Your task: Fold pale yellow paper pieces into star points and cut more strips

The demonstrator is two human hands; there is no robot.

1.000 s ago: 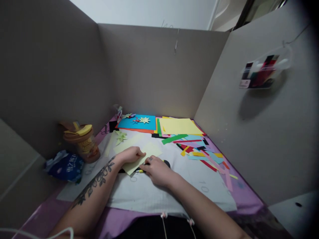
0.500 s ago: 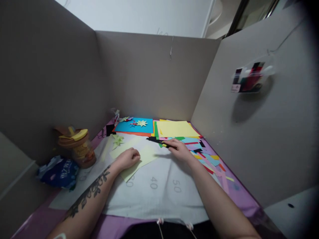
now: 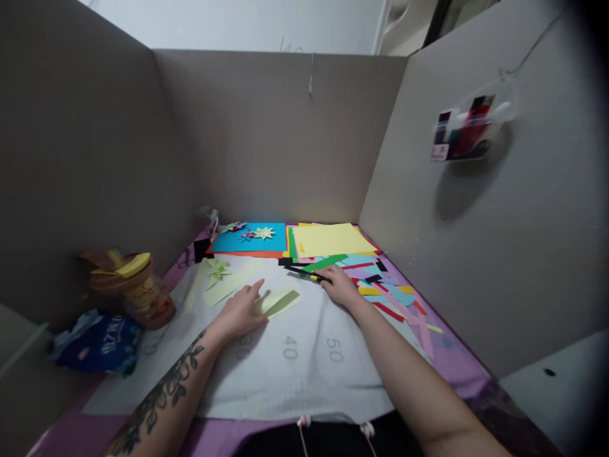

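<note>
My left hand [image 3: 239,312] lies on the white cloth with thumb and forefinger spread. It touches the left end of a pale yellow-green paper piece [image 3: 283,304], which looks folded or curled. My right hand [image 3: 340,287] has its fingers bent over the handle end of a slim black tool with a yellow part [image 3: 304,273]; its exact kind is unclear. The tool points left and rests low over the cloth. Just beyond my left hand lies a flat pale green paper strip [image 3: 228,285]. Farther left sit crumpled light green paper pieces [image 3: 217,270].
A blue sheet [image 3: 250,240] carries paper stars [image 3: 264,233]. Beside it lies a stack of yellow paper [image 3: 333,240]. Coloured scraps [image 3: 380,285] spread on the right. A brown cup [image 3: 137,292] and blue packet [image 3: 98,343] stand left. Grey panels [image 3: 280,139] enclose the table.
My left hand has opened from a closed pose. The large pale green paper now shows as a separate flat strip and a smaller folded piece. The black tool has come down nearer the cloth.
</note>
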